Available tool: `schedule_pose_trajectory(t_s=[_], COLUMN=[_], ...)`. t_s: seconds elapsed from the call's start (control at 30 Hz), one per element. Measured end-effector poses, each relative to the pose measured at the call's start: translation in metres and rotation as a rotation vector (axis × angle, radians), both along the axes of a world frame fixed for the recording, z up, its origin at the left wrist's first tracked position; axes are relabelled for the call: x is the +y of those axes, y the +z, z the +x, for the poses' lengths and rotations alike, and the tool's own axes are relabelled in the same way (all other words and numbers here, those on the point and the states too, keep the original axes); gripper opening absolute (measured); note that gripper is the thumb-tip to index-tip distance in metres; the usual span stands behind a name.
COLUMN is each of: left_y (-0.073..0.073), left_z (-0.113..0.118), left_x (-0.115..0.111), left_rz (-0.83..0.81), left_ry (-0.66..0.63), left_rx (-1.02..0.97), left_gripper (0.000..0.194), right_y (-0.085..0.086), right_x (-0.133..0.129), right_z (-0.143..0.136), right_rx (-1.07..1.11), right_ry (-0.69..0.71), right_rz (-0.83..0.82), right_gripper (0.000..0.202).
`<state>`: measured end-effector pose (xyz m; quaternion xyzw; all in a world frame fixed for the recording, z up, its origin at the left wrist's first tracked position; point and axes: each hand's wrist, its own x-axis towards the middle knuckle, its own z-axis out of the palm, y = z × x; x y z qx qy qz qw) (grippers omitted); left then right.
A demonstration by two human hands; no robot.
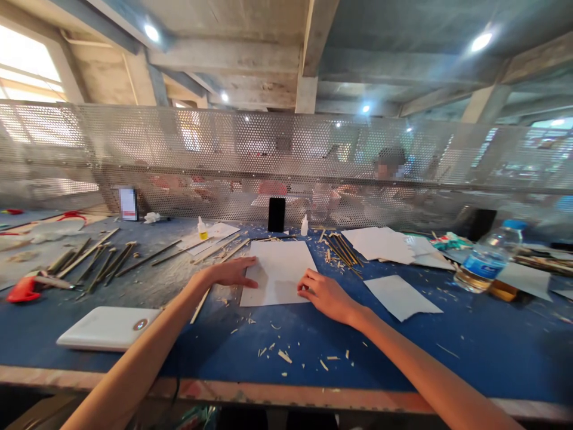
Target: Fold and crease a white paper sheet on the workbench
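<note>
A white sheet of paper lies flat on the blue tabletop in front of me. My left hand reaches over its left edge, thumb and fingers apart. Over the sheet's lower right part is my right hand, its fingers curled in and the fingertips close together; what is between them, if anything, is hidden. Small wood shavings are scattered below the paper. A smaller white piece of paper with a torn edge rests to the right of my right hand.
Left are a white power bank, a red-handled tool and several thin sticks. Behind the sheet stand a black phone and two small bottles. A water bottle and stacked papers sit right. A perforated metal screen closes the back.
</note>
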<state>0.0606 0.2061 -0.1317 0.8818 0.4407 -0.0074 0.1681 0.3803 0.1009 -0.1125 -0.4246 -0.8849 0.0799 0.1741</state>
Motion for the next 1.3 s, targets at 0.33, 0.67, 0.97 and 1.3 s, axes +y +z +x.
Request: schedule_pose_trajectory(t_s=[0.33,0.67,0.97,1.3], left_y=[0.0013,0.0055,0.0078,0.0043], left_z=[0.0003,0.0017,0.0037,0.0024], left_x=[-0.0012,-0.0050,-0.0062,-0.0056], left_rz=[-0.015,-0.026,-0.018,0.016], left_ry=[0.009,0.017,0.009,0.014], left_rx=[0.006,-0.014,0.012,-0.020], left_gripper=[0.102,0.100,0.101,0.097], right_y=[-0.0004,0.0032,0.0011,0.0026], right_x=[-0.0009,0.0019,0.0011,0.0011], right_z=[-0.0006,0.0028,0.0002,0.0011], right_rx=[-0.001,-0.046,-0.036,-0.049], right_ry=[-0.003,0.034,-0.002,0.012], right_rz=[-0.001,0.019,0.036,0.032], right_gripper=[0.013,0.013,0.013,0.014])
